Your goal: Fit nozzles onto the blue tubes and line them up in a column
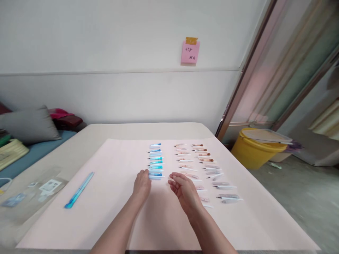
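Note:
My left hand [142,182] has its fingers drawn together at the left end of the nearest blue pen [155,174], whose tip they hide. A column of blue and turquoise pens [156,158], each with a thin white refill beside it, runs away from that hand. To the right, palm partly turned up and fingers loosely bent, my right hand [184,190] is open and holds nothing. It hovers beside the pale pink pens [186,166], overlapping some from this view. A lone turquoise pen [79,190] lies slanted at the left.
Brown-capped pens [206,160] and greyish clear pens [227,195] form the right column on a pale sheet [111,211]. Clear plastic bags [39,190] lie on the left. A yellow bucket [249,150] stands beyond the right edge. The wall carries a pink note [190,53].

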The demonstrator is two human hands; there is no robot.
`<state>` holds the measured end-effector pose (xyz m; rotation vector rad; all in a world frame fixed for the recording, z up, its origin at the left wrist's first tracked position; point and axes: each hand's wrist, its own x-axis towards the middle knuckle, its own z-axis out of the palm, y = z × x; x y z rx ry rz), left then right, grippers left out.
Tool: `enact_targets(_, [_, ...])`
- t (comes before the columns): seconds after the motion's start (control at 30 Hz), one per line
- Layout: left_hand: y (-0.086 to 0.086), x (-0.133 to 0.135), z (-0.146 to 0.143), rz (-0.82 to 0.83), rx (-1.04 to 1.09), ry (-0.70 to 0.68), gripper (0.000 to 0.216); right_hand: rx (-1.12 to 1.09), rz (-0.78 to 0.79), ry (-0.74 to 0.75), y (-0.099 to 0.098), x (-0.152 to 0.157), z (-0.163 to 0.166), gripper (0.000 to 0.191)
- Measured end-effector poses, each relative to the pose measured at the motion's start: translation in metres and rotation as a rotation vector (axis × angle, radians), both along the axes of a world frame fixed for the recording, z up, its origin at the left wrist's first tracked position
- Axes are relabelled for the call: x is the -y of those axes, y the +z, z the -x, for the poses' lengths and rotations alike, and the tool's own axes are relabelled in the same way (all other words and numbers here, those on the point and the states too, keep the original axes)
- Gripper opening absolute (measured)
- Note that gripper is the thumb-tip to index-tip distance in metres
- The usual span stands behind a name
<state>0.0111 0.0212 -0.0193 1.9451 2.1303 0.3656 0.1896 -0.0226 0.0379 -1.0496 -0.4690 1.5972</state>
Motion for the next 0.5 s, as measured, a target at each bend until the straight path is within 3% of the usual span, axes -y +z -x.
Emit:
enact_targets(0.27, [0.019,0.006,0.013,-0.006,-0.012,-0.003,0.024,0.001,0.038,0.021,-0.001,0.0,0.001,0.022])
enact_targets(0.37, [0.03,0.007,0.046,-0.02,-0.062,0.092,0.023,-0.002,0.045,0.042,-0.005,0.0,0.0,0.022])
enact_targets(0.5, [0.041,0.016,0.118,-0.008,-0.16,0.376,0.024,0.038,0.056,0.09,-0.01,0.0,-0.001,0.025])
